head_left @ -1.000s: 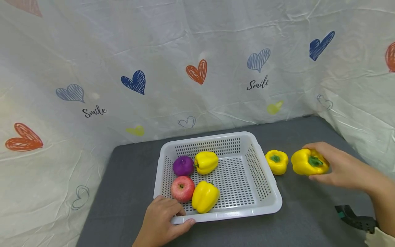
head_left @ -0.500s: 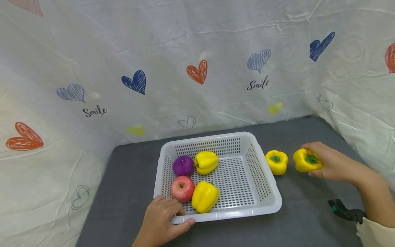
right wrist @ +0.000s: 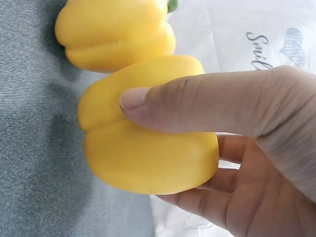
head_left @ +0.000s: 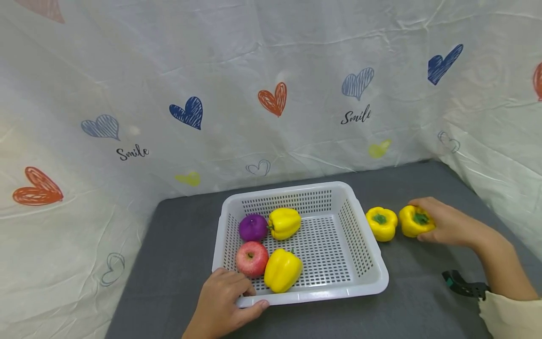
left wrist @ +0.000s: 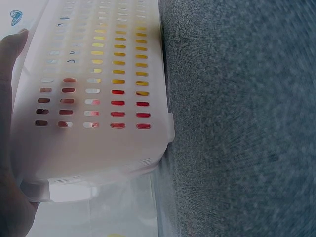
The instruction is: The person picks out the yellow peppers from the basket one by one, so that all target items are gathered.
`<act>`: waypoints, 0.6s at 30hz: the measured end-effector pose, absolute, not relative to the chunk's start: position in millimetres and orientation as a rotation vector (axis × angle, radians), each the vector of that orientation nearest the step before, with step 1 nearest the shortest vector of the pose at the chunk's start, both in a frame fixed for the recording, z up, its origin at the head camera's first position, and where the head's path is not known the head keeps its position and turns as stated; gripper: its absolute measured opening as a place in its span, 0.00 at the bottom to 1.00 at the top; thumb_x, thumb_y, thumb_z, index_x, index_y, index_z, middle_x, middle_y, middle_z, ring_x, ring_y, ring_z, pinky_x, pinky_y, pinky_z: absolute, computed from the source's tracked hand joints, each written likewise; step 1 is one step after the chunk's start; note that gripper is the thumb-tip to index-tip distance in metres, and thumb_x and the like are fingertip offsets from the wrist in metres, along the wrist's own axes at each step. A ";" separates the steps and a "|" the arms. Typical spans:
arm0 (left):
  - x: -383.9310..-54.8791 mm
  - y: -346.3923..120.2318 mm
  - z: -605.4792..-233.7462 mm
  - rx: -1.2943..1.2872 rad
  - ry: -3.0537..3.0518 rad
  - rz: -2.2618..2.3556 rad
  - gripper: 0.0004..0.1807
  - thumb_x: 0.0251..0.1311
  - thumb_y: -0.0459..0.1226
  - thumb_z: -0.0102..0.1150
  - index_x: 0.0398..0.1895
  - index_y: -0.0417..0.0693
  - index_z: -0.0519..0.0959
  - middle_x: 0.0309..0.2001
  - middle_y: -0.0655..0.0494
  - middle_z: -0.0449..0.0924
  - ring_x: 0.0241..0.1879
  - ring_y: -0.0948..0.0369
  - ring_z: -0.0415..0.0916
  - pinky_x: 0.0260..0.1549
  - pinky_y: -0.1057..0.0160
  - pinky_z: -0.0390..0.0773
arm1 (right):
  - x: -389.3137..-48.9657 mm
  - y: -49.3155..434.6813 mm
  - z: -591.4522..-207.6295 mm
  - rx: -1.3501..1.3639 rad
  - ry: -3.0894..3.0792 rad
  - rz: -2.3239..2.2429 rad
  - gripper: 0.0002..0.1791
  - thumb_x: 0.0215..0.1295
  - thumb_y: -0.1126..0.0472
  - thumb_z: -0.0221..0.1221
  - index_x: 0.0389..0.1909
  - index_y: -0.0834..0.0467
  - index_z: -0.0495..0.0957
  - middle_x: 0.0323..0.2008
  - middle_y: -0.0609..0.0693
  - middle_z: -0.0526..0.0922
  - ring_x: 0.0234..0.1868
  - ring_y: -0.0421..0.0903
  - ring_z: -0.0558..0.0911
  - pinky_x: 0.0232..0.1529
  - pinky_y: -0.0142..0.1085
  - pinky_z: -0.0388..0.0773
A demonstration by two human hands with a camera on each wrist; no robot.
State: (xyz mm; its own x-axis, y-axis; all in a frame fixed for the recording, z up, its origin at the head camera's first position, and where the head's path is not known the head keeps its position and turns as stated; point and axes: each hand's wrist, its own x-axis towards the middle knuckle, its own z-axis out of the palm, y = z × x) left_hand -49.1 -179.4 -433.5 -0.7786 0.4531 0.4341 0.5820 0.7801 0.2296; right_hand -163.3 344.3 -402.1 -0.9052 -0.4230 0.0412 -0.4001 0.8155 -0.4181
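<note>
My right hand (head_left: 449,223) grips a yellow bell pepper (head_left: 414,220), thumb on one side and fingers on the other. In the right wrist view that held pepper (right wrist: 148,158) is close beside a second yellow pepper (right wrist: 116,34), which stands on the table right of the basket in the head view. My left hand (head_left: 224,299) holds the near left corner of the white basket (head_left: 326,293), fingers over the rim and thumb along the outside. Inside the basket lie a purple round vegetable or fruit (head_left: 252,228), a red apple (head_left: 251,259) and two yellow peppers (head_left: 283,270).
The basket stands on a dark grey cloth-covered table (head_left: 178,254). A white curtain (head_left: 220,56) printed with hearts hangs behind and at the sides. A black strap-like piece (head_left: 463,285) sticks out at the right wrist.
The right hand has moved left and down with its pepper, closer to the pepper standing beside the basket. The left hand and the basket keep their place.
</note>
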 end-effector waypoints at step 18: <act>-49.4 -179.9 -433.5 -0.787 -2.633 -0.517 0.18 0.53 0.64 0.66 0.19 0.68 0.77 0.21 0.82 0.69 0.23 0.76 0.64 0.30 0.68 0.68 | -175.3 343.6 -410.7 -0.625 2.888 -0.662 0.43 0.43 0.61 0.78 0.59 0.72 0.69 0.52 0.67 0.75 0.50 0.62 0.74 0.47 0.59 0.71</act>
